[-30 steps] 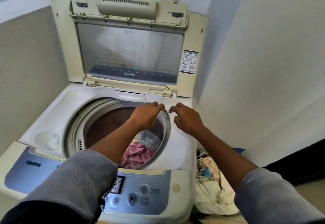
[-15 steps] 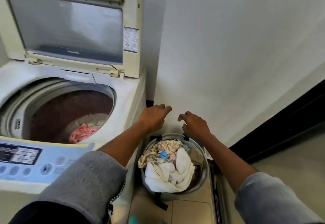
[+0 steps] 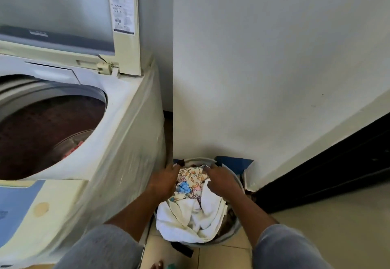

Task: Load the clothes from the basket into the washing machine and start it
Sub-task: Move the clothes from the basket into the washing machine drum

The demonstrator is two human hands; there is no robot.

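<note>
At lower centre of the frame, a left hand point(image 3: 163, 181) and a right hand point(image 3: 221, 181) flank the floral cloth point(image 3: 190, 179) atop the basket point(image 3: 211, 244). Their fingers are loosely spread and grip nothing yet, apparently poised to gather it for the open washer point(image 3: 126, 142) at left.

The basket point(image 3: 233, 234) sits on the floor point(image 3: 316, 237) under the fingers point(image 3: 207, 170), with clothes point(image 3: 190, 216) heaped in it. Left of the fingers stands the washing machine point(image 3: 126, 142), its lid point(image 3: 126, 36) upright behind the drum point(image 3: 42, 125). The wall point(image 3: 253, 79) rises just beyond the fingers.
</note>
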